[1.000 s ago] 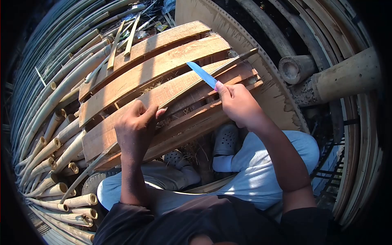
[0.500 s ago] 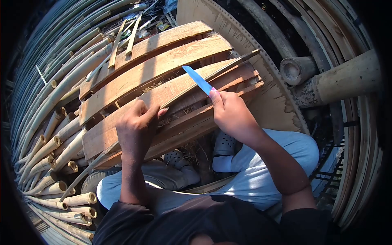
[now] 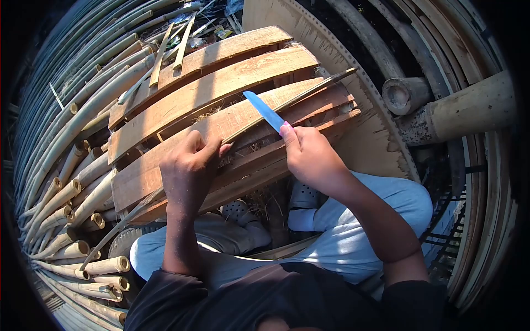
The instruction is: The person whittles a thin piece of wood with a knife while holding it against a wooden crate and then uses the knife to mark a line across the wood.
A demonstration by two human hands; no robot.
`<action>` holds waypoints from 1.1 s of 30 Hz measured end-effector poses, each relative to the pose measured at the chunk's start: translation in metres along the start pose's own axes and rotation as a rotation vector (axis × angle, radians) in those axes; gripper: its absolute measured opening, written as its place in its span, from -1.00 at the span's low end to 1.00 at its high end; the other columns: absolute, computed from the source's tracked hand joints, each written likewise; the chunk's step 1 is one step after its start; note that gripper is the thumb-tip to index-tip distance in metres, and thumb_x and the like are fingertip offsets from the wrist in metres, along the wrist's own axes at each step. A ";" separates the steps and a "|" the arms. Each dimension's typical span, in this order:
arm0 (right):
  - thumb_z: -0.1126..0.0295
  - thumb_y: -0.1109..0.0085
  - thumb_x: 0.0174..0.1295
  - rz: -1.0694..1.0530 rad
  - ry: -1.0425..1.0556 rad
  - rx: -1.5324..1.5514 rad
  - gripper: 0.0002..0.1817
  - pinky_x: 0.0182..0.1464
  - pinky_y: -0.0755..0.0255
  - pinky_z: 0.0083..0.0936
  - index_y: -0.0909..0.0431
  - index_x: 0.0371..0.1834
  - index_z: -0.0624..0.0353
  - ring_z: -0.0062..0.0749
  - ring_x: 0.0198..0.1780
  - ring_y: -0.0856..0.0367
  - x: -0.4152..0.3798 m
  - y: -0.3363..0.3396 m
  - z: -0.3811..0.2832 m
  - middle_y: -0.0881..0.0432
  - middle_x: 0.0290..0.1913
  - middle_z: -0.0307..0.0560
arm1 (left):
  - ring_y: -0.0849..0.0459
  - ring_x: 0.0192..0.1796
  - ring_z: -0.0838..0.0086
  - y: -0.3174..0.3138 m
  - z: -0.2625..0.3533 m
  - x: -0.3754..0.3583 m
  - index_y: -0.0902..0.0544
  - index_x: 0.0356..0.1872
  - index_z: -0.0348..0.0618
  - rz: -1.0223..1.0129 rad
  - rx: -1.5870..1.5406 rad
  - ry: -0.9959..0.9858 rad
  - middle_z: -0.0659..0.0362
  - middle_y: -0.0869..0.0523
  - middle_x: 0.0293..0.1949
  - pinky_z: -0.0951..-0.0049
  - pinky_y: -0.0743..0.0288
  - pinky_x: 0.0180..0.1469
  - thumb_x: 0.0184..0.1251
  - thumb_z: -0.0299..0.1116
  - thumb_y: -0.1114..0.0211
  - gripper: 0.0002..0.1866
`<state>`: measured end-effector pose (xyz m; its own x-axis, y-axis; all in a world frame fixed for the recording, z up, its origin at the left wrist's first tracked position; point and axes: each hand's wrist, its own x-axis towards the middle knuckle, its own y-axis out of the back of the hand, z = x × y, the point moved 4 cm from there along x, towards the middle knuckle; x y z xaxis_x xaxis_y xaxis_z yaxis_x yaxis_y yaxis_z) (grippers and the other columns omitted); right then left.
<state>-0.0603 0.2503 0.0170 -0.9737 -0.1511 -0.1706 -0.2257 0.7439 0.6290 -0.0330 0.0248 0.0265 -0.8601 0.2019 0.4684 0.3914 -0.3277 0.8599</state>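
My left hand (image 3: 187,163) is wrapped round a long, thin bamboo strip (image 3: 298,99), which slants across the slatted wooden crate (image 3: 221,80) from lower left to upper right. Part of the strip is hidden beneath that hand, and its tail curves down toward the bamboo poles. In my right hand (image 3: 312,154) is a knife with a blue blade (image 3: 264,112), its handle covered by the fingers. The blade points up and left and crosses the strip a little beyond my left hand.
Stacked bamboo poles (image 3: 77,190) fill the left side, their cut ends toward me. Two loose slats (image 3: 184,44) lean on the crate's far edge. To the right are a curved board (image 3: 367,124) with a studded rim and a thick bamboo pole (image 3: 469,107). My crossed legs are below the crate.
The knife has shifted slightly left and down along the strip, toward my left hand. My left hand keeps its hold. The whole view has moved slightly.
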 end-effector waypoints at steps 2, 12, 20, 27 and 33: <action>0.10 0.09 0.68 -0.070 -0.152 0.011 -0.44 -0.27 -0.47 -0.17 -0.58 -0.35 0.39 -0.13 -0.46 -0.65 -0.006 0.009 -0.016 -0.60 -0.54 0.17 | -0.54 -0.50 0.33 -0.001 0.000 -0.001 -0.72 -0.34 0.08 -0.019 -0.011 0.000 0.23 -0.44 -0.50 0.23 -0.40 -0.45 0.33 -0.04 -0.48 -0.77; 0.14 0.08 0.69 0.038 -0.250 0.049 -0.46 -0.35 -0.42 -0.18 -0.56 -0.39 0.36 -0.27 -0.53 -0.57 0.011 0.034 -0.001 -0.58 -0.57 0.11 | -0.55 -0.50 0.31 -0.003 -0.001 -0.001 -0.69 -0.36 0.05 -0.027 -0.013 0.016 0.22 -0.45 -0.50 0.23 -0.41 -0.46 0.34 -0.03 -0.46 -0.73; 0.09 0.08 0.68 -0.033 -0.221 0.086 -0.44 -0.22 -0.47 -0.11 -0.57 -0.34 0.39 -0.05 -0.43 -0.62 -0.002 0.016 -0.015 -0.63 -0.49 0.23 | -0.56 -0.49 0.30 -0.003 0.001 -0.001 -0.67 -0.38 0.03 -0.029 0.002 0.029 0.22 -0.45 -0.50 0.22 -0.42 -0.45 0.34 -0.02 -0.47 -0.71; 0.12 0.15 0.71 0.022 0.024 0.081 -0.43 -0.41 -0.40 -0.27 -0.53 -0.38 0.38 -0.29 -0.59 -0.49 -0.008 -0.007 -0.011 -0.51 -0.63 0.00 | -0.56 -0.48 0.31 -0.003 0.001 -0.002 -0.66 -0.38 0.03 -0.035 -0.021 0.026 0.21 -0.45 -0.48 0.23 -0.42 -0.45 0.35 -0.02 -0.46 -0.71; 0.17 0.08 0.68 0.014 -0.026 0.053 -0.50 -0.35 -0.45 -0.13 -0.57 -0.28 0.42 0.16 -0.47 -0.63 -0.010 -0.006 -0.010 -0.63 -0.50 0.29 | -0.55 -0.49 0.32 -0.001 0.002 -0.002 -0.68 -0.38 0.03 -0.020 -0.033 0.015 0.22 -0.45 -0.50 0.24 -0.41 -0.45 0.33 -0.02 -0.48 -0.71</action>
<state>-0.0494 0.2411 0.0222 -0.9754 -0.1238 -0.1825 -0.2094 0.7795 0.5904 -0.0309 0.0270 0.0250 -0.8729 0.1947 0.4474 0.3629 -0.3540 0.8620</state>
